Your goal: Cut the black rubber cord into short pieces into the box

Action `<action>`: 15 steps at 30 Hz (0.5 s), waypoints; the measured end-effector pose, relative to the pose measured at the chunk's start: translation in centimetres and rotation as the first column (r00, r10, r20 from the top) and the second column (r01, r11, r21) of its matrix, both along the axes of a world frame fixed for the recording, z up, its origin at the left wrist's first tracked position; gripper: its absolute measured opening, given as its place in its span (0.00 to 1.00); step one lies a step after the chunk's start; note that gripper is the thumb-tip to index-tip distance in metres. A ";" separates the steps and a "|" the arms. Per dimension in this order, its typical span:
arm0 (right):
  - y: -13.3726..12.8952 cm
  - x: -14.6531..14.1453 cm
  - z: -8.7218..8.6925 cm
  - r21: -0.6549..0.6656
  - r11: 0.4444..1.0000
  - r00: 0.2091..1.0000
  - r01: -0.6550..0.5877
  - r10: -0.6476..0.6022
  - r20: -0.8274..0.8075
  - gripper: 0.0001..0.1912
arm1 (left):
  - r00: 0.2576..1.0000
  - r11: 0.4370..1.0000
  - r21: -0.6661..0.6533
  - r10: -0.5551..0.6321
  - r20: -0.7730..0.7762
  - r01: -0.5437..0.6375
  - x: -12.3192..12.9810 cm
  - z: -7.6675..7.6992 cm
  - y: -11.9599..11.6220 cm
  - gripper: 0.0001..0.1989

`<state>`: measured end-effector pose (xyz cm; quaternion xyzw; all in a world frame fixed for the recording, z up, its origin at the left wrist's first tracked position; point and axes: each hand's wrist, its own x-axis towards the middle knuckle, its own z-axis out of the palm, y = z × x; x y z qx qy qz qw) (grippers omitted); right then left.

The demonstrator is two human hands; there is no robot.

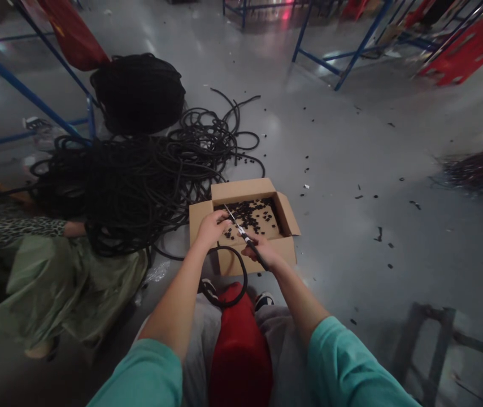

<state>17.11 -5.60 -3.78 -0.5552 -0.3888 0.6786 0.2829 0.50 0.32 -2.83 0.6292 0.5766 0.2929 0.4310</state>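
Observation:
Over an open cardboard box (243, 190), my left hand (210, 230) is closed around a thick black cord (245, 277), whose end is partly hidden by the fingers. The cord hangs in a loop below that hand, in front of the box. My right hand (265, 252) grips a pair of scissors (248, 241) with dark handles and bright blades. The blades point up and left, close to my left fingertips; whether they touch the cord is too small to tell. Many short black pieces (247, 215) lie scattered on the box bottom.
A large tangle of black cord (139, 175) covers the floor left of the box, with a bulging black sack (139, 93) behind. Another person (55, 288) sits at left, a hand at the tangle. Blue metal frames (320, 61) stand farther back; black scraps dot the grey floor.

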 end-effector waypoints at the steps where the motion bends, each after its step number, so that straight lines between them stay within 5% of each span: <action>1: 0.0 0.0 -0.1 0.001 1.000 1.000 -0.010 0.010 -0.011 0.33 | 1.000 1.000 0.002 -0.008 -0.018 0.008 0.0 0.0 0.0 0.08; 15: 0.0 0.1 -0.3 0.053 0.998 0.999 -0.041 0.040 0.012 0.30 | 0.993 0.994 -0.096 -0.053 -0.108 0.042 0.1 1.0 -0.3 0.11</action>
